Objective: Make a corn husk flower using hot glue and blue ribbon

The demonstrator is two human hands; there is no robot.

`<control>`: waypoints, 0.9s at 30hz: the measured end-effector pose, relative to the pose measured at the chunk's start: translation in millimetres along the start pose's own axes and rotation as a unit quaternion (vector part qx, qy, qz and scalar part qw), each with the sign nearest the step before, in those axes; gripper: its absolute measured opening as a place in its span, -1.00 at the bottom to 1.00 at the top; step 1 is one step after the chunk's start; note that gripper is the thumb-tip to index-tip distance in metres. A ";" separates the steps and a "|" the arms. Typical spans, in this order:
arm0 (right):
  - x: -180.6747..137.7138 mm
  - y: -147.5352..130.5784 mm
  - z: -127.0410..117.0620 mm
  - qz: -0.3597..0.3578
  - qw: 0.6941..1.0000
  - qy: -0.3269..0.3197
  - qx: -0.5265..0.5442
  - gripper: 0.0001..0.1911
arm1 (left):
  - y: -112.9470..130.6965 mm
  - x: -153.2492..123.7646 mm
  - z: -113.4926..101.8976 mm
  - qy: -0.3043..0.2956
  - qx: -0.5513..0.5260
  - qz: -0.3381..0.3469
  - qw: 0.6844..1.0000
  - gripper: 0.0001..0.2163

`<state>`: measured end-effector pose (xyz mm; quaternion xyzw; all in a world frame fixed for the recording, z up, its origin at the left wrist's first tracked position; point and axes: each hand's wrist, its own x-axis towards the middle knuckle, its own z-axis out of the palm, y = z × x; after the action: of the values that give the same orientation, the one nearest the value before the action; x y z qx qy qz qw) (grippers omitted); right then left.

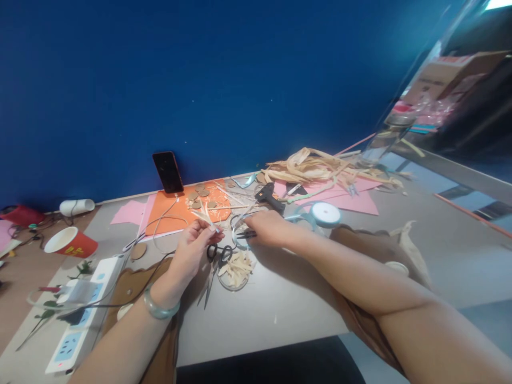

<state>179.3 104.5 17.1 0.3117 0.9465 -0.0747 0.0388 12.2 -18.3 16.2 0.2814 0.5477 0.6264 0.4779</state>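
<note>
My left hand (194, 245) is closed in a pinch on a small bundle of pale corn-husk strips (206, 216), its tips fanning upward. My right hand (267, 228) reaches in from the right with fingers curled down beside a light ribbon loop (237, 226). Dark pointed tips (247, 234) show under that hand; what its fingers hold is hidden. Between the hands lie black-handled scissors (214, 269), blades toward me. Right of them, a round clear dish (233, 288) holds cut husk pieces (237, 266). A black glue gun (271, 197) lies just behind my right hand.
Behind are an orange sheet (163, 210) with cardboard discs, a leaning phone (168, 172), a husk pile (306, 165) and pink paper (358, 200). A ribbon spool (325, 213) lies right. Leftward stand a paper cup (72, 242) and a power strip (86, 314) with trailing cables.
</note>
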 end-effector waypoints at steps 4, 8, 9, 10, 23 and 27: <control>-0.1 -5.4 -2.4 -0.011 0.986 0.111 0.125 -0.84 | -0.4 -1.0 -0.6 0.000 0.013 0.009 1.000 -0.71; -0.7 -17.9 -0.3 -0.060 0.911 0.146 0.381 -0.87 | 1.7 -4.7 0.5 -0.024 0.050 0.013 0.998 -0.73; -0.7 -21.0 1.4 -0.076 0.885 0.139 0.438 -0.84 | 2.4 -5.8 1.2 -0.031 0.058 0.016 0.998 -0.72; -0.6 -23.7 3.5 -0.087 0.860 0.129 0.486 -0.79 | 2.9 -6.8 1.8 -0.039 0.064 0.020 0.997 -0.72; -0.4 -37.0 14.0 -0.058 0.698 0.056 0.712 -0.67 | -5.1 -8.3 2.9 -0.076 0.127 0.075 0.986 -0.66; -4.0 -39.5 10.2 -0.047 0.691 0.047 0.720 -0.68 | -3.1 -11.6 3.5 -0.072 0.128 0.062 0.987 -0.67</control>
<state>159.3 69.1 12.1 0.2020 0.6168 -0.7200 -0.2455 20.7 -27.5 16.0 0.4184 0.5691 0.5575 0.4362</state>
